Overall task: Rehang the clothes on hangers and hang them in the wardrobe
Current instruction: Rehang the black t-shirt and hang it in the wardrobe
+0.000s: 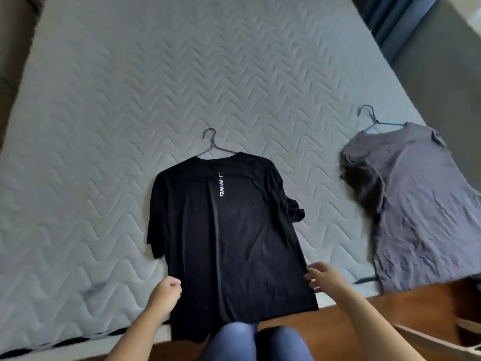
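Observation:
A black T-shirt (229, 238) with a white and blue logo lies flat on the bed, a thin purple hanger (212, 145) poking out of its collar. Its hem hangs over the near edge of the mattress. My left hand (166, 290) is at the shirt's lower left side with fingers curled in, touching the fabric edge; whether it grips is unclear. My right hand (321, 277) rests at the lower right side with fingers spread. A grey T-shirt (413, 209) lies to the right on a second hanger (371, 118).
The bed is a light quilted mattress (130, 113) with a zigzag pattern. A wooden bed frame (351, 321) runs along the near edge. My knees in blue trousers (255, 342) press against it. Dark curtains (390, 22) hang at the upper right.

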### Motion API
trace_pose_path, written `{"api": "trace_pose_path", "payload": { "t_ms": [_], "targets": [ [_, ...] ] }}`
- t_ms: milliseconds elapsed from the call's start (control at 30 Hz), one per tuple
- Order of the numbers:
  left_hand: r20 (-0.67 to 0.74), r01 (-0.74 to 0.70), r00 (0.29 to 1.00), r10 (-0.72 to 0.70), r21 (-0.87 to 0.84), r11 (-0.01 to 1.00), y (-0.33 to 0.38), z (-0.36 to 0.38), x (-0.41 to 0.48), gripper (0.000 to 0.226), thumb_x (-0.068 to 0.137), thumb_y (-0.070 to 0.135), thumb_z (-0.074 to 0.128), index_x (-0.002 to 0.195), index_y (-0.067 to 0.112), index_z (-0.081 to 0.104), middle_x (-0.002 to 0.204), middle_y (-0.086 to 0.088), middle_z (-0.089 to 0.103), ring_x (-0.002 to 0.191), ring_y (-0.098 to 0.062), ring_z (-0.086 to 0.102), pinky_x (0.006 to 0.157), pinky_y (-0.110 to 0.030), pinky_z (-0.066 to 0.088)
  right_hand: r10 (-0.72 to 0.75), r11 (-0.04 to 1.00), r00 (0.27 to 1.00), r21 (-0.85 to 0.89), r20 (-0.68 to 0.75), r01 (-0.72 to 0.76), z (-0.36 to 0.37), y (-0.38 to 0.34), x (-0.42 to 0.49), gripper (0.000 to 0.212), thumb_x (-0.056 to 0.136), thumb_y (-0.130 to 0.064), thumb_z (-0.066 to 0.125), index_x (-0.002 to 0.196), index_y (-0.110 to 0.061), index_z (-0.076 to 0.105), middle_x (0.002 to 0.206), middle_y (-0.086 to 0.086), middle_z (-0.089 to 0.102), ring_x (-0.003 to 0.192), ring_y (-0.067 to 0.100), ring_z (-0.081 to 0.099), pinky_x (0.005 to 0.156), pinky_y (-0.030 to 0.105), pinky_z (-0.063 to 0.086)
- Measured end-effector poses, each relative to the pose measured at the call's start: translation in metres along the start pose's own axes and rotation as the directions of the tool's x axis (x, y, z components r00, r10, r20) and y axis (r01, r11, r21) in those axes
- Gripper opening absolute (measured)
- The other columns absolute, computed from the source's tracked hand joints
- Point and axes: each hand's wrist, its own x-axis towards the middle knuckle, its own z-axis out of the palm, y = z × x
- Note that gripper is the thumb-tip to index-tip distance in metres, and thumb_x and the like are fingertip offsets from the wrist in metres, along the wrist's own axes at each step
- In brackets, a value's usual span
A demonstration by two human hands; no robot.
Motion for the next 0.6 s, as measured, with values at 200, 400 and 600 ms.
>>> {"api": "trace_pose_path", "payload": {
  "t_ms": [200, 400, 600],
  "targets": [
    [-0.092, -0.040, 0.994, 0.054, 0.149, 0.988, 0.084, -0.019, 0.080, 0.019, 0.092, 0.014, 0.039, 0.104, 0.016, 0.054, 0.099, -0.002, 0.055, 0.084, -0.018, 0.052, 0.072, -0.028, 0.040, -0.125, 0.940, 0.988, -0.309, 0.093, 0.148, -0.017, -0.087, 0.100, 0.009, 0.089, -0.014, 0.049, 0.094, -0.018, 0.056, 0.094, 0.005, 0.064, 0.088, 0.024, 0.060, 0.084, 0.033, 0.047],
    [-0.301, -0.141, 0.932, 0.204, 0.218, 0.966, 0.153, -0.036, 0.189, 0.031, 0.091, 0.011, 0.045, 0.121, 0.006, 0.052, 0.124, -0.011, 0.055, 0.112, -0.026, 0.053, 0.092, -0.035, 0.044, -0.290, 0.910, 0.956, -0.316, -0.030, 0.266, -0.016, -0.191, 0.212, 0.028, 0.091, -0.015, 0.048, 0.117, -0.008, 0.055, 0.105, 0.011, 0.062, 0.090, 0.022, 0.054, 0.076, 0.031, 0.038],
    [-0.382, -0.213, 0.847, 0.371, 0.395, 0.893, 0.193, -0.059, 0.282, 0.041, 0.090, 0.013, 0.048, 0.130, 0.003, 0.045, 0.135, -0.016, 0.048, 0.125, -0.032, 0.044, 0.106, -0.041, 0.035, -0.405, 0.867, 0.913, -0.342, -0.059, 0.362, 0.007, -0.252, 0.293, 0.043, 0.092, -0.022, 0.050, 0.133, -0.009, 0.044, 0.135, 0.011, 0.050, 0.120, 0.028, 0.051, 0.099, 0.037, 0.038]
  ]
}}
